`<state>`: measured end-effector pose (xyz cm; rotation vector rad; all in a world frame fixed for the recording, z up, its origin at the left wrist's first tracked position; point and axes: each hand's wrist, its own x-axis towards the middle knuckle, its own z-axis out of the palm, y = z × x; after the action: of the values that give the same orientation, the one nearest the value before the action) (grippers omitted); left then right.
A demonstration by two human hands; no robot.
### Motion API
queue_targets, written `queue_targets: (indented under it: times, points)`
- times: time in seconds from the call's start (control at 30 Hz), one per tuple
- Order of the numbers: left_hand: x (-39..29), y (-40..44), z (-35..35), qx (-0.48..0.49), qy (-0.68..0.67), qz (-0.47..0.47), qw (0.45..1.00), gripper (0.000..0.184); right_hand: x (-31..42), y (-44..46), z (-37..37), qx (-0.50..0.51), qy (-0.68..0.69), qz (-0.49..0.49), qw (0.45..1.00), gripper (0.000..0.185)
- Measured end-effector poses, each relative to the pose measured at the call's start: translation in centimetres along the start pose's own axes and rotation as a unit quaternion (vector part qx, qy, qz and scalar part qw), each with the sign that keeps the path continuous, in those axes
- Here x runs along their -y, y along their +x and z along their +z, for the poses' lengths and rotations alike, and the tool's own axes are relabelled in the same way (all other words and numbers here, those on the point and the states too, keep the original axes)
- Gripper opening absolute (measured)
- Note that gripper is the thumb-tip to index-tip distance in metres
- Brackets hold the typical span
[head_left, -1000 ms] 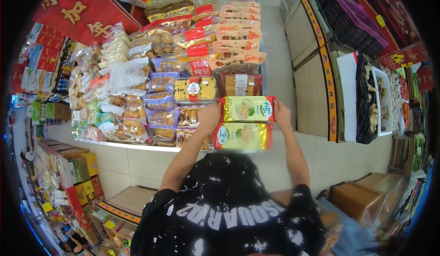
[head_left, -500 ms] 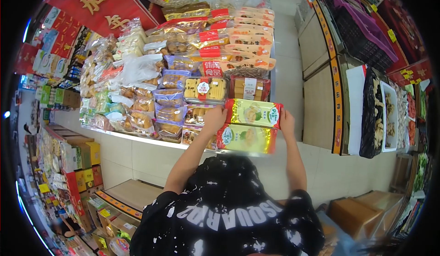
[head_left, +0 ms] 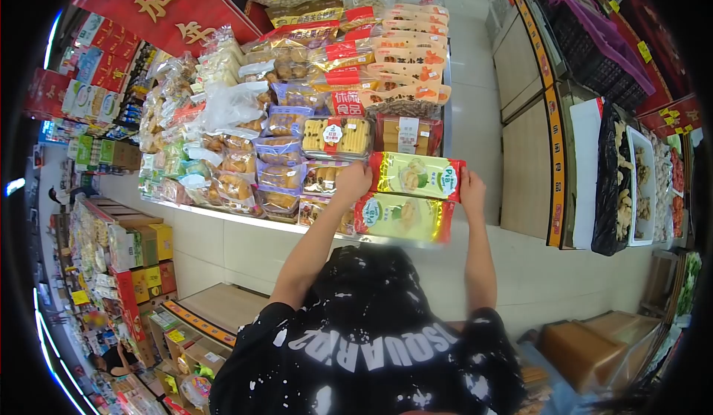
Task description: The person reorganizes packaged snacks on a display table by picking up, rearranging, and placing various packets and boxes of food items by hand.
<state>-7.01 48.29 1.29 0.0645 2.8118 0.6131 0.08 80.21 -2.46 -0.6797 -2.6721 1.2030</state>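
Note:
A green and yellow snack packet [head_left: 416,174] with red ends lies at the near right corner of the display. My left hand [head_left: 354,183] is closed at its left end, and my right hand [head_left: 472,191] grips its right end. Just below it, nearest my body, sits a second green packet [head_left: 403,219] of the same kind, lying the other way round. Beyond the held packet are a clear tray of yellow cookies [head_left: 336,137] and a reddish pack of brown biscuits [head_left: 407,134]. My fingertips are partly hidden by the packet's edges.
Bagged pastries [head_left: 281,153] and other snack bags fill the display stand to the left. A red sign [head_left: 167,10] rises at the back left. Across the aisle on the right stands a wooden shelf unit [head_left: 523,166]. Cardboard boxes [head_left: 583,348] sit behind me on the right.
The view has shifted slightly, so the display appears a little higher and further right. Both hands stay at the ends of the upper green packet, which keeps about the same place.

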Motion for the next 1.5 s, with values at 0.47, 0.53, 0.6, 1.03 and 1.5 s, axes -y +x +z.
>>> queue_targets:
  times: [0.47,0.53,0.6,1.03,1.5]
  points:
    - [-2.0,-3.0,-5.8,-0.129,-0.272,0.109,0.948,0.014,5.0,-5.8,-5.1,-0.090,0.141,0.005,0.986,0.038]
    - [0.2,-4.1,-7.2,-0.094,-0.309,0.036,0.946,0.016,7.7,-7.0,-3.7,-0.063,0.168,-0.009,0.984,0.038]
    - [3.1,-5.9,-8.6,-0.084,-0.289,0.018,0.954,0.016,10.1,-8.6,-2.5,-0.030,0.156,-0.004,0.987,0.038]
    - [17.6,-4.9,-12.0,-0.201,-0.264,-0.070,0.941,0.019,19.6,-6.9,9.9,0.040,0.114,-0.079,0.990,0.037]
    - [18.7,9.0,-12.9,-0.238,-0.297,0.042,0.924,0.023,17.9,4.5,13.4,-0.105,-0.043,-0.135,0.984,0.039]
